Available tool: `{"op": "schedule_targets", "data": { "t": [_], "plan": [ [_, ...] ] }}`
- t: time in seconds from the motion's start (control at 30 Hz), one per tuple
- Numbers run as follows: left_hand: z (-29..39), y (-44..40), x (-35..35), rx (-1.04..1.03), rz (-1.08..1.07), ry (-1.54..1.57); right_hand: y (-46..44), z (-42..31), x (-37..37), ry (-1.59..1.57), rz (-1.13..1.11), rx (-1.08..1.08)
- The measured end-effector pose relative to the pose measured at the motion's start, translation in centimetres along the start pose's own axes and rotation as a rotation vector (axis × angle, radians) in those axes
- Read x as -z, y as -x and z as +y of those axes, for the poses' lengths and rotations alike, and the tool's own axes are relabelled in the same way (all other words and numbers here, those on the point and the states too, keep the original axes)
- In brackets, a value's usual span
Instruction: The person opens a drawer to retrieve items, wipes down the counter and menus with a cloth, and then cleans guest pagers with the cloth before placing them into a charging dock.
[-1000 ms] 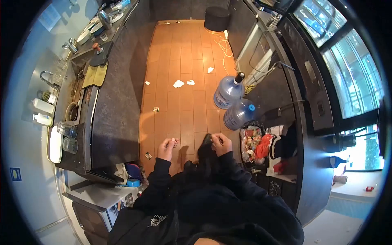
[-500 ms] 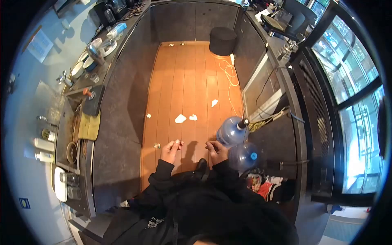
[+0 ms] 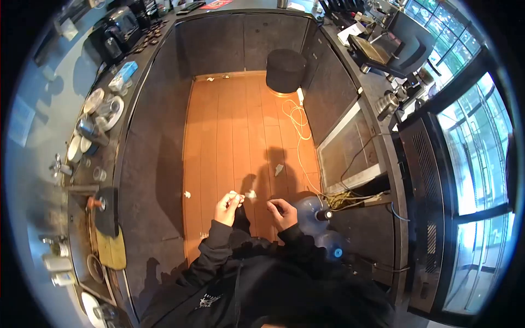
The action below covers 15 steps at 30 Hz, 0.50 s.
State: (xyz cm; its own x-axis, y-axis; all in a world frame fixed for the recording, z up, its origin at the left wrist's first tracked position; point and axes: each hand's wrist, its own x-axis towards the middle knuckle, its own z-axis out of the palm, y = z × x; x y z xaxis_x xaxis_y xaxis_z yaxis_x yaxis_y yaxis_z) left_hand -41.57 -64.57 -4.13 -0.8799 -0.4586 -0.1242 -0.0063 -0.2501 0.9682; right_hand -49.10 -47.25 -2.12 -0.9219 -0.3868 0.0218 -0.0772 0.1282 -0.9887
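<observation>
My left hand [image 3: 228, 208] is raised over the floor in the middle, its fingers curled and its thumb pressed towards them, with no object visible in it. To its right, my right hand [image 3: 283, 214] is loosely closed, fingers bent towards the thumb, also with nothing visible in it. The two hands are apart. A white scrap [image 3: 250, 194] lies on the wooden floor [image 3: 229, 147] just beyond my left fingertips, and another scrap [image 3: 279, 169] lies farther ahead. Right of my right hand stands a large water bottle [image 3: 309, 216], with a second bottle [image 3: 330, 240] partly hidden by my sleeve.
A round black stool [image 3: 286, 71] and a pale cable [image 3: 299, 128] are ahead on the right. The left counter holds dishes [image 3: 109, 112], a sink [image 3: 82, 229] and a yellow board [image 3: 111, 249]. A machine [image 3: 383, 49] and metal cups [image 3: 387, 104] stand on the right counter.
The view has moved forward and tilted up, so the far counter shows more. The scraps and bottles are nearer or lower in view. Both hands remain raised and curled.
</observation>
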Motion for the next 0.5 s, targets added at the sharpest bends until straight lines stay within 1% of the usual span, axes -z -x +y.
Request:
{"op": "schedule_targets", "data": {
  "t": [0.07, 0.13, 0.23, 0.37, 0.5],
  "plan": [
    [1.2, -4.4, 0.8, 0.009, -0.010, -0.019, -3.7, -0.5, -1.6, 0.001, 0.025, -0.004],
    [2.7, -8.7, 1.8, 0.025, -0.046, -0.031, -7.5, -0.6, -3.0, 0.018, 0.030, -0.054],
    [4.6, -14.9, 3.1, 0.039, -0.108, -0.133, -12.8, -1.0, -4.9, 0.046, 0.086, -0.002],
    [4.8, -22.1, 3.7, -0.015, -0.181, -0.178, -18.9, -1.3, -6.3, 0.038, 0.137, -0.049],
    [5.4, -29.1, 2.8, 0.028, -0.226, -0.197, -25.6, -0.1, -7.1, 0.055, 0.196, -0.011]
  ]
}}
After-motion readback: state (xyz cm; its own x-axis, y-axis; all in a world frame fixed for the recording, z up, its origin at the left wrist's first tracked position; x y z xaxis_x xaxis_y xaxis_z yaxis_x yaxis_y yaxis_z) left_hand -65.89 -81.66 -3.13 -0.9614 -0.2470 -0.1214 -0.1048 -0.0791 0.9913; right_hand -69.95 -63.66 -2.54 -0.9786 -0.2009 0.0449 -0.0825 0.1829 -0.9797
